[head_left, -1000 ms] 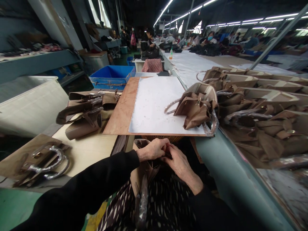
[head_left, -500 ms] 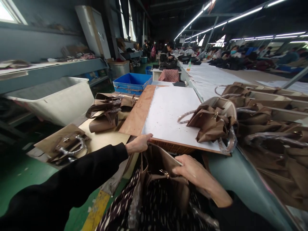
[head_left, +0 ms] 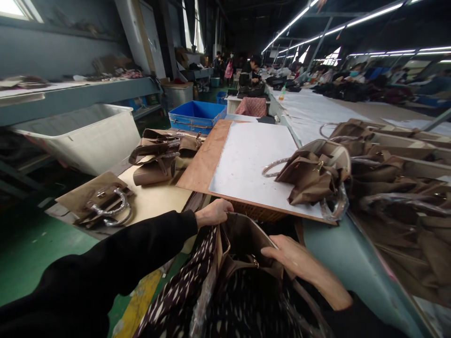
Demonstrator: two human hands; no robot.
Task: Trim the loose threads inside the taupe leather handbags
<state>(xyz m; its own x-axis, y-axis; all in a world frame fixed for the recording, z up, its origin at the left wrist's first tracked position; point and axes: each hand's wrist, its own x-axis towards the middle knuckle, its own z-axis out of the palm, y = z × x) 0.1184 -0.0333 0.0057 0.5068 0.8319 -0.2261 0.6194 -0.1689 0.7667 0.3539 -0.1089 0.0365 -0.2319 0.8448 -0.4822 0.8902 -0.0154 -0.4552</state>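
Note:
A brown handbag [head_left: 243, 234] rests against my lap with its mouth spread apart and a gold clasp near the front edge. Plastic wrap covers its handles, which hang down toward me. My left hand [head_left: 215, 213] is closed on the far left corner of the rim. On the right side of the rim, my right hand [head_left: 296, 258] grips the edge with the thumb toward the inside; its other fingers are partly hidden. Just beyond the bag, a white sheet [head_left: 252, 159] lies on a brown board [head_left: 197, 164]. Another brown handbag [head_left: 313, 173] slumps on the sheet's right side.
Several brown bags [head_left: 398, 188] are heaped along the right-hand table. Flatter bag pieces [head_left: 155, 159] and a bag with wrapped handles [head_left: 105, 202] lie at left. A blue bin [head_left: 197, 115] and a white tub [head_left: 88, 136] stand beyond. People sit farther back.
Both hands and the bag have shifted slightly to the right in view. The bag's mouth looks a little wider, and both hands still hold its rim.

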